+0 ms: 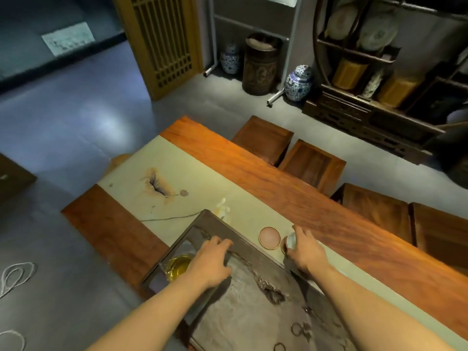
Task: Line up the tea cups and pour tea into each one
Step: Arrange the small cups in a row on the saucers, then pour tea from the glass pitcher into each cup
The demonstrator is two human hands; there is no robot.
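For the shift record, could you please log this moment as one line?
right hand: grips white cup beside round coaster | left hand: rests on stone tray | tea pitcher: untouched | pouring: not started

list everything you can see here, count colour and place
tea tray: 1, dark grey stone, near table edge
glass pitcher: 1, clear with yellow tea, tray's left corner
tea cup: 1, white, right of tray, in right hand
coaster: 1, pink with gold rim, on runner beside cup
table runner: 1, pale green, along table
table: 1, reddish wood
stools: 4, brown, far side
porcelain jars: 2, blue-white, floor
left hand: resting on tray
right hand: fingers round cup
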